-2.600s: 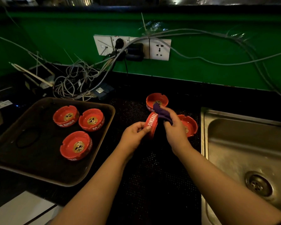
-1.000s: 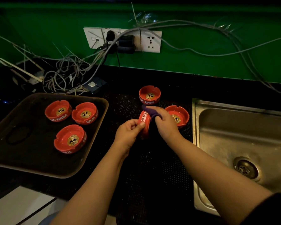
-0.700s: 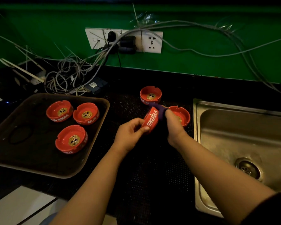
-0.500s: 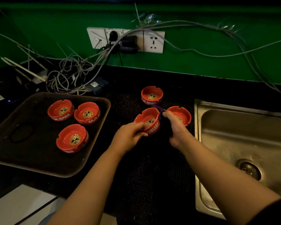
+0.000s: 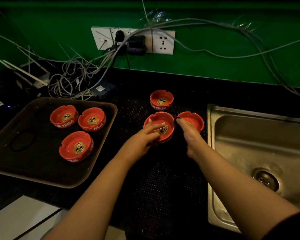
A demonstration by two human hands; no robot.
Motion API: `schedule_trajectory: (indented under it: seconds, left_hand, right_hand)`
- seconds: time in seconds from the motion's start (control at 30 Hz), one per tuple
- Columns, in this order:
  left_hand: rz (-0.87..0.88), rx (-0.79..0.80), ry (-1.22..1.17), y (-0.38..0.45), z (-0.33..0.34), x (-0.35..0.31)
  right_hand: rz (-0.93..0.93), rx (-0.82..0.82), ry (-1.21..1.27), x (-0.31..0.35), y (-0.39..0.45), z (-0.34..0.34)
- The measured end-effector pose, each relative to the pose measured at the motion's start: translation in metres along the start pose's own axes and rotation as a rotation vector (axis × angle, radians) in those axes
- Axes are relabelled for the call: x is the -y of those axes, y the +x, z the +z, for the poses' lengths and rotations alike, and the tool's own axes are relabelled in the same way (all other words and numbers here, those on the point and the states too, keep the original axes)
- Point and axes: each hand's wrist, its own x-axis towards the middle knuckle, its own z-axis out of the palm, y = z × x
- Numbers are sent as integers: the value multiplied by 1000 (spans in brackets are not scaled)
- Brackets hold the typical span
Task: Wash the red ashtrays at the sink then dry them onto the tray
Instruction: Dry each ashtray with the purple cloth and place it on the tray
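Note:
A red ashtray [image 5: 157, 120] sits bowl up on the black mat. My left hand [image 5: 144, 137] holds its near rim, with blurred fingers reaching into the bowl. My right hand [image 5: 189, 134] is beside its right edge and grips a dark purple cloth [image 5: 176, 120], which is mostly hidden. Two more red ashtrays stand on the mat: one behind [image 5: 161, 100], and one to the right [image 5: 193, 120], partly covered by my right hand. The brown tray [image 5: 33, 158] on the left carries three red ashtrays [image 5: 64, 116] [image 5: 92, 119] [image 5: 76, 146]. The steel sink [image 5: 258, 144] is at the right.
A tangle of grey cables [image 5: 73, 80] lies behind the tray below the wall sockets [image 5: 133, 40] on the green wall. The sink drain [image 5: 265, 179] is at the lower right. A white surface [image 5: 16, 219] shows below the counter edge.
The ashtray stood on edge between my hands with the cloth on it; it has turned bowl up and come down onto the mat. The cloth has moved to its right side.

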Motion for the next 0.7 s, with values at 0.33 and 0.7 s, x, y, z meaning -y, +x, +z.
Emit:
schedule_trajectory:
  seconds: [0.33,0.7]
  left_hand:
    - [-481,-278,-807,-8,16,-5]
    - [-711,-443,-838,7,13,3]
  right_hand:
    - [-89,-46,114,-11,10,5]
    - [-337,63,-440,-10,10,3]
